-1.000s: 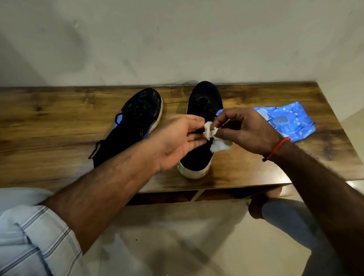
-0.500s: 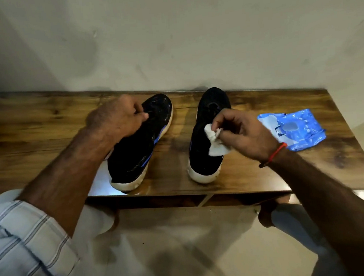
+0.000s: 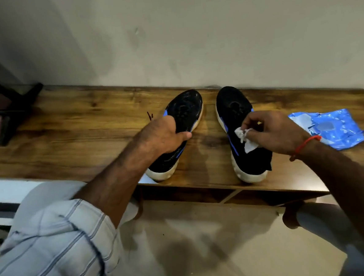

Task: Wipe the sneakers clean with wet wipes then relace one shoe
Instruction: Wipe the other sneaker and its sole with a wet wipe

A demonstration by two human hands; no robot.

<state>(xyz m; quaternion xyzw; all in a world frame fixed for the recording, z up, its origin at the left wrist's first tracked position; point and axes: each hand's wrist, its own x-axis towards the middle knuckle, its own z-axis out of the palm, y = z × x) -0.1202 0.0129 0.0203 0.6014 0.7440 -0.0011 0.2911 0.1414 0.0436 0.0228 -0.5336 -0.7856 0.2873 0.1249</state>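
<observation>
Since earlier frame: left hand (image 3: 165, 137) shifting from left sneaker's (image 3: 182, 124) upper down to its middle, now gripping it, thumb lying along right side. Right hand (image 3: 273, 133) pinching crumpled wet wipe (image 3: 243, 138), hovering at right sneaker's (image 3: 240, 130) midsection; contact unclear. Both sneakers sitting on wooden bench (image 3: 77, 133), toes toward wall. Blue wipes pack (image 3: 334, 129) lying just right of my right hand.

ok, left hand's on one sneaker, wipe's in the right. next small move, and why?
Probably bring the wipe across to the left sneaker. The left hand already grips that shoe, steadying it, while the right hand pinches the wipe above the right sneaker.
</observation>
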